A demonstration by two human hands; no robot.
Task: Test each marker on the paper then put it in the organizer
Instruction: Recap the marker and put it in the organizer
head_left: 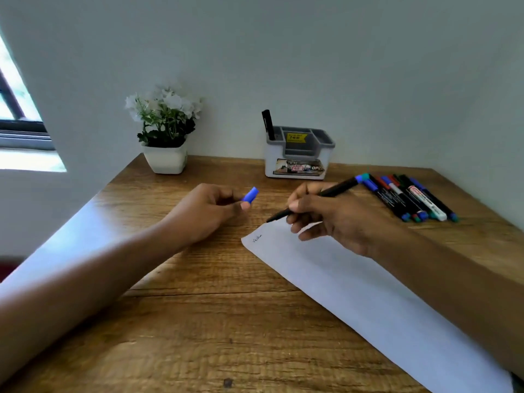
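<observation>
My right hand (331,219) grips an uncapped black marker with a blue end (334,190), its tip hovering just past the far corner of the white paper (368,302). A small scribble (257,238) marks that corner. My left hand (209,211) pinches the blue cap (250,194) between thumb and fingers, held above the table left of the marker. A row of several capped markers (411,198) lies on the table at the right. The grey and white organizer (297,154) stands at the back against the wall, with one black marker (268,124) upright in its left slot.
A white pot of white flowers (166,131) stands at the back left of the wooden table (198,321). The wall runs right behind the organizer. A window is at the far left.
</observation>
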